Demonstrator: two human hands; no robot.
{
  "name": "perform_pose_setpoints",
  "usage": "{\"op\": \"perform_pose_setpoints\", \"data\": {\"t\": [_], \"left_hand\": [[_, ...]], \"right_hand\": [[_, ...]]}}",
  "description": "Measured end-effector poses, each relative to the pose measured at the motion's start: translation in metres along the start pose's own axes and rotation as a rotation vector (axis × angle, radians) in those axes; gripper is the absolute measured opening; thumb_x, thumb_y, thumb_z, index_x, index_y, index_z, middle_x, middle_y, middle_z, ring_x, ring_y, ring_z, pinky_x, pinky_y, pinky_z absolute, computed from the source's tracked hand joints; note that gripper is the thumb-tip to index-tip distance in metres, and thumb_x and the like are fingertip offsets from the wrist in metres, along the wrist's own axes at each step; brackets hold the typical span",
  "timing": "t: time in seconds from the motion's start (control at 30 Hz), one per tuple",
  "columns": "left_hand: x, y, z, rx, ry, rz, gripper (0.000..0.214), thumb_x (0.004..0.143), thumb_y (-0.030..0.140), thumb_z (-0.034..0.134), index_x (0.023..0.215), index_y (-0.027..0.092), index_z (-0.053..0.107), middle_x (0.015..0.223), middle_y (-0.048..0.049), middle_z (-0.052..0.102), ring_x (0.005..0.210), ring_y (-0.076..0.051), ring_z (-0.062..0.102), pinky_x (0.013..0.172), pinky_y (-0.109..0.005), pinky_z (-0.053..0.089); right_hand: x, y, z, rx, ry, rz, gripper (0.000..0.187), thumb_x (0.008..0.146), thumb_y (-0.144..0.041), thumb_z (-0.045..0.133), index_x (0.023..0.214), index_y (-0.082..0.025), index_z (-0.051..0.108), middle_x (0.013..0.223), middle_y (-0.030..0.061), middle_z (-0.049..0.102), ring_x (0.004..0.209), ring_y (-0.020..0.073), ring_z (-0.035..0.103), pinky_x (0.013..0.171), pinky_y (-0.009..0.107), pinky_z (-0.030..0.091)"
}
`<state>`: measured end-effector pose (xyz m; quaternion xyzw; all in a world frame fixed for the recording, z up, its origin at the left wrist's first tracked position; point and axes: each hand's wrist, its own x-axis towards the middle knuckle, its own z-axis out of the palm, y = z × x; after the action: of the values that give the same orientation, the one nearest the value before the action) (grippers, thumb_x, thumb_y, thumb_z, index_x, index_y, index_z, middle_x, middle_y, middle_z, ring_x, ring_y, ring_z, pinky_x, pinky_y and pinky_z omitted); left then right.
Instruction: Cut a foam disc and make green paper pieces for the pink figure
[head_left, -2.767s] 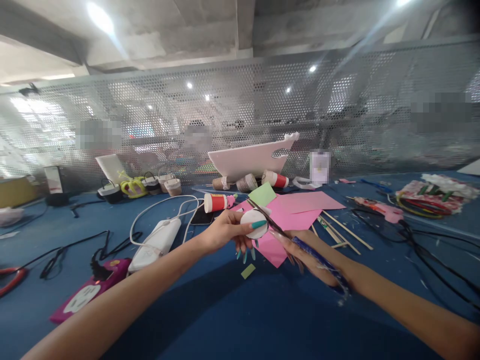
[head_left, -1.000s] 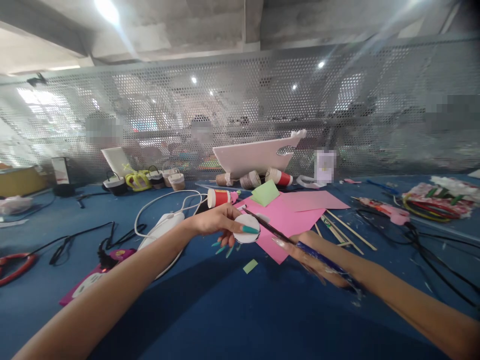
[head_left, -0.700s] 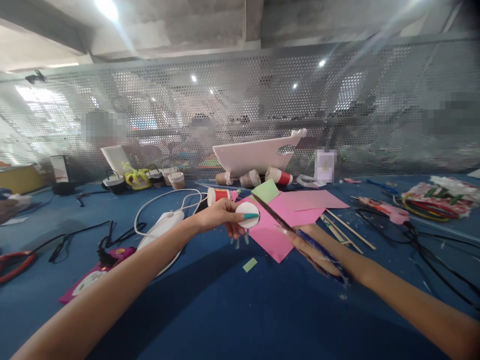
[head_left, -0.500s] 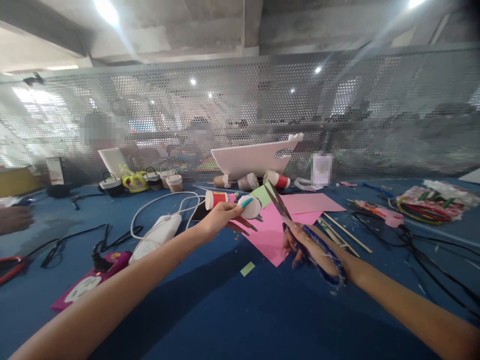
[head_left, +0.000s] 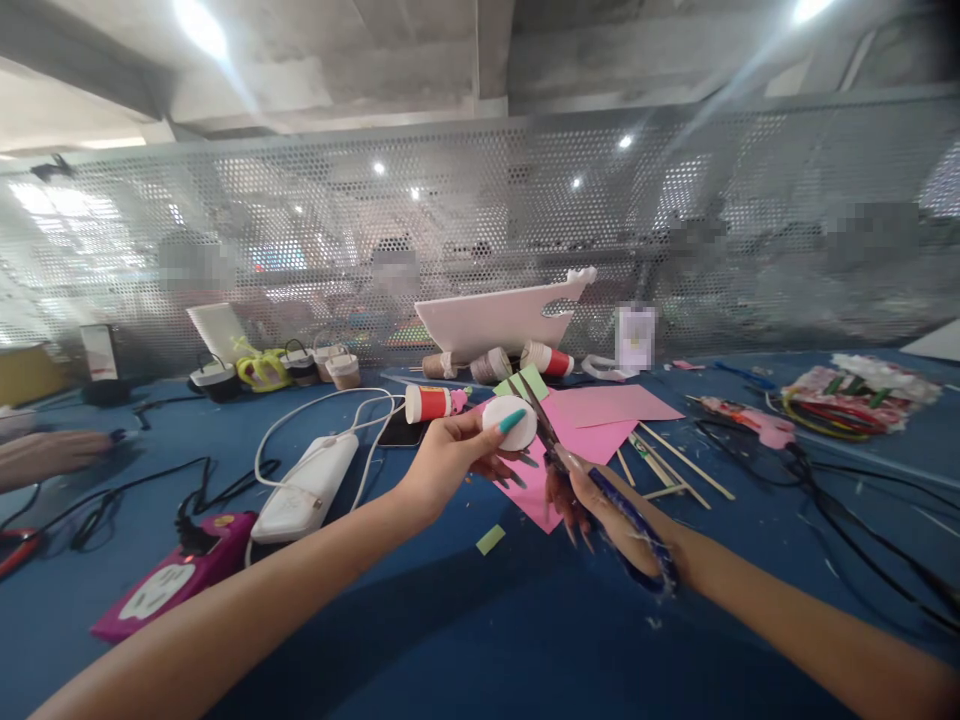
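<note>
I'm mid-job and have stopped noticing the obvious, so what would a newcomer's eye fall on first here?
Probably the center, where the left hand pinches a white disc under its teal thumbnail and the right hand holds blue-handled scissors close to the disc's edge. Next come the bright pink paper sheets just beyond the hands and the magenta power strip at lower left.

You face a perforated grey screen (head_left: pixel 465 220), 12 o'clock; concrete ceiling (head_left: pixel 337 60) above, lamp (head_left: pixel 200 30) near 10–11; blue worktop (head_left: pixel 480 650), 6.
</note>
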<state>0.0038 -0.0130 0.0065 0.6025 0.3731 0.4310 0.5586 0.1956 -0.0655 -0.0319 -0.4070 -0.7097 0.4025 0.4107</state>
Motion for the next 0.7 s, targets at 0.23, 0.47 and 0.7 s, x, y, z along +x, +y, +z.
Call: {"op": "perform_pose_setpoints", "data": {"t": [0.23, 0.47, 0.7], "left_hand": [[-0.002, -0.002, 0.0, 0.043, -0.037, 0.026, 0.031, 0.071, 0.039, 0.072, 0.061, 0.011, 0.065, 0.057, -0.0055, 0.067, 0.051, -0.012, 0.062, 0.055, -0.023, 0.05], [-0.007, -0.001, 0.003, 0.048, -0.039, 0.043, 0.032, 0.068, 0.043, 0.072, 0.064, 0.012, 0.065, 0.059, -0.0044, 0.067, 0.053, -0.013, 0.063, 0.055, -0.024, 0.05], [-0.008, 0.001, 0.003, 0.031, -0.052, 0.044, 0.032, 0.066, 0.043, 0.074, 0.064, 0.012, 0.065, 0.06, -0.0043, 0.068, 0.052, -0.013, 0.063, 0.054, -0.024, 0.05]], "right_hand": [[-0.004, -0.007, 0.002, -0.018, -0.009, 0.036, 0.05, 0.09, -0.065, 0.025, 0.079, -0.021, 0.046, 0.064, -0.0011, 0.047, 0.054, 0.0138, 0.044, 0.053, 0.029, 0.04], [0.003, -0.016, 0.006, -0.18, 0.098, -0.04, 0.051, 0.087, -0.067, 0.03, 0.074, -0.022, 0.049, 0.07, 0.0036, 0.052, 0.066, 0.0188, 0.049, 0.058, 0.032, 0.044], [0.002, -0.016, 0.004, -0.193, 0.089, -0.026, 0.048, 0.087, -0.063, 0.035, 0.064, -0.022, 0.042, 0.063, 0.0022, 0.047, 0.061, 0.0178, 0.048, 0.054, 0.031, 0.042]]}}
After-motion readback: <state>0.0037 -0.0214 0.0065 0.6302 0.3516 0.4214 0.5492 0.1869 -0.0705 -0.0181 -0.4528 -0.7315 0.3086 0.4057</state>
